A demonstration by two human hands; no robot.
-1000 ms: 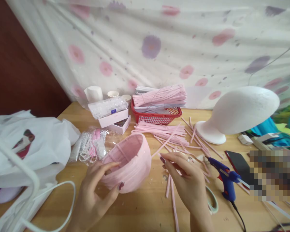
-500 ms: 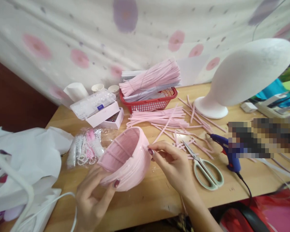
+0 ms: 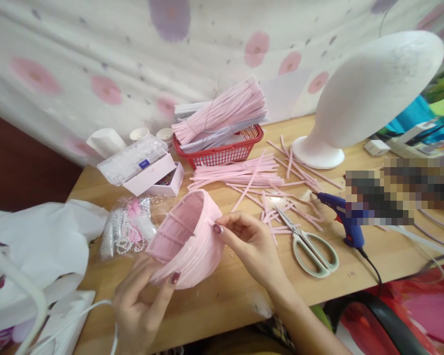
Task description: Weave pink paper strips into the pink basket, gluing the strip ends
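A pink bowl-shaped piece point(image 3: 207, 251), built from pink strips, is tilted above the table with its opening toward the upper left. Thin ribs cross its inside. My left hand point(image 3: 142, 305) grips its lower left edge, the thumb outside and the other fingers partly hidden behind it. At the right side near the rim, my right hand point(image 3: 251, 244) pinches the piece's surface between thumb and forefinger; whether a loose strip end lies in that pinch I cannot make out. Just right of my right hand lie scissors point(image 3: 311, 249) with pale green handles, blades slightly apart.
Pink fuzzy strips point(image 3: 240, 172) lie in front of a red basket point(image 3: 222, 155) holding more bundles. A blue glue gun point(image 3: 344, 217) rests right of the scissors. Behind stands a white foam head point(image 3: 370, 98). Bagged beads point(image 3: 128, 229) and a pale box point(image 3: 166, 180) are left.
The view has shifted slightly, so most things sit a little further left and higher. Both hands keep hold of the pink piece in nearly the same pose.
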